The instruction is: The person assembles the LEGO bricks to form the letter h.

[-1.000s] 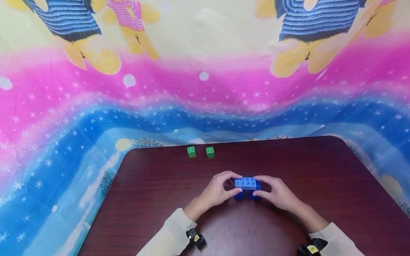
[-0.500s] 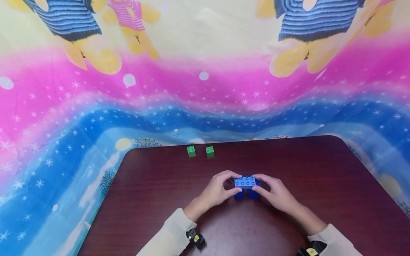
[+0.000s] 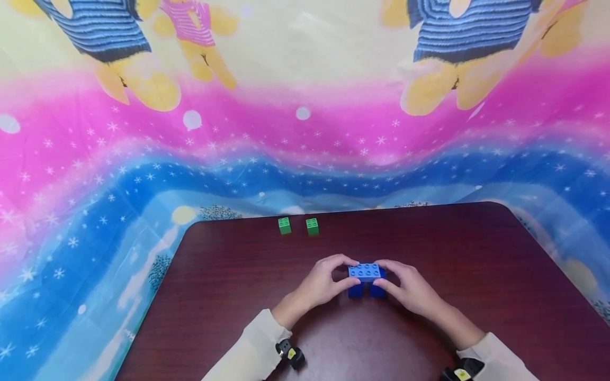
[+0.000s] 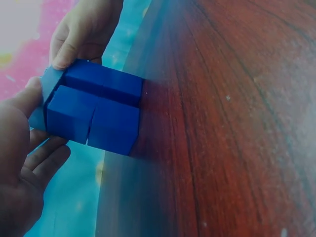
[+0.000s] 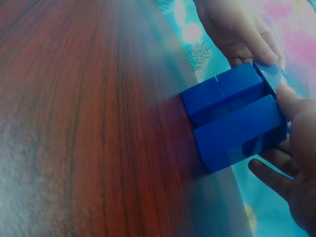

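A light blue building brick (image 3: 365, 271) with several studs lies flat across two dark blue brick stacks, the left stack (image 3: 355, 290) and the right stack (image 3: 376, 290). Each stack is two bricks high and stands on the table, a narrow gap between them. My left hand (image 3: 322, 281) pinches the light blue brick's left end between thumb and fingers. At the other end my right hand (image 3: 411, 287) pinches it likewise, its thumb on the front edge. In the left wrist view a thin dark line separates the light blue brick (image 4: 39, 116) from the nearer stack (image 4: 94, 118); whether they interlock I cannot tell.
Two small green bricks (image 3: 312, 226) stand apart near the far edge of the dark red wooden table (image 3: 238, 275). Behind the table hangs a patterned cloth (image 3: 305, 132). Black wrist cameras sit on both sleeves.
My right thumb has shifted up and slightly left onto the light blue brick's front edge. That brick has slid a touch left. The left hand and green bricks look unmoved.
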The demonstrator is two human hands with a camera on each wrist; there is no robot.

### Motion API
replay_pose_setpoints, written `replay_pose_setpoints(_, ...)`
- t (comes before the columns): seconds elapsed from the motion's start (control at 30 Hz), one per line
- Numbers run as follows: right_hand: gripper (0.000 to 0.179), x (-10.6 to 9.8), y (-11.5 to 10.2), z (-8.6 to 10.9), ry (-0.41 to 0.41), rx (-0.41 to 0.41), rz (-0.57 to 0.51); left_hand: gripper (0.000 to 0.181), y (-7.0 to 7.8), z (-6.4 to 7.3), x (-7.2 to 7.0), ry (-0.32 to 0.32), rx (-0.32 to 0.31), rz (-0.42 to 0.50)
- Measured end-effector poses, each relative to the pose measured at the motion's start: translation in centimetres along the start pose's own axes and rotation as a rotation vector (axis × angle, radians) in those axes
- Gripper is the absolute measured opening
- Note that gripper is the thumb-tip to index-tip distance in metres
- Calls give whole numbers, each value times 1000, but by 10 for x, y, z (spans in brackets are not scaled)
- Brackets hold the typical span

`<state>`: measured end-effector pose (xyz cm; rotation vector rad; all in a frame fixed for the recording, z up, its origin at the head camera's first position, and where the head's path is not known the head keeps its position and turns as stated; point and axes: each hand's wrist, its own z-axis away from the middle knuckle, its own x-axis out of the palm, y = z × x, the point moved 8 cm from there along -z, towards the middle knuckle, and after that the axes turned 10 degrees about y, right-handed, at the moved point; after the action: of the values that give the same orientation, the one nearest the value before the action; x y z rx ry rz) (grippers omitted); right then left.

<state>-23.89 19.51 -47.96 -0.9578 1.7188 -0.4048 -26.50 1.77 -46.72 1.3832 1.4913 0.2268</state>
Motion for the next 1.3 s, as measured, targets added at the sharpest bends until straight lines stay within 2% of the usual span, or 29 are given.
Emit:
replay_pose_setpoints(0.2,44,0,-1,0,0,-21,12,34,4,1,0,14,10,14)
replay_pose_setpoints(0.43,41,0,0,1,1,-30,15,34,2,1,0,17,-14,24)
replay_pose_setpoints(0.63,42,0,-1,0,1,-38,19,35,2,2,0,21,-5,-10)
replay_pose_setpoints(0.87,42,0,-2,0,-6,-43,26,34,4,3,1,26,48,-95)
replay_pose_setpoints(1.3,46,-4,-4,-2,-12,-64,1,33,5,1,2,7,70,-128)
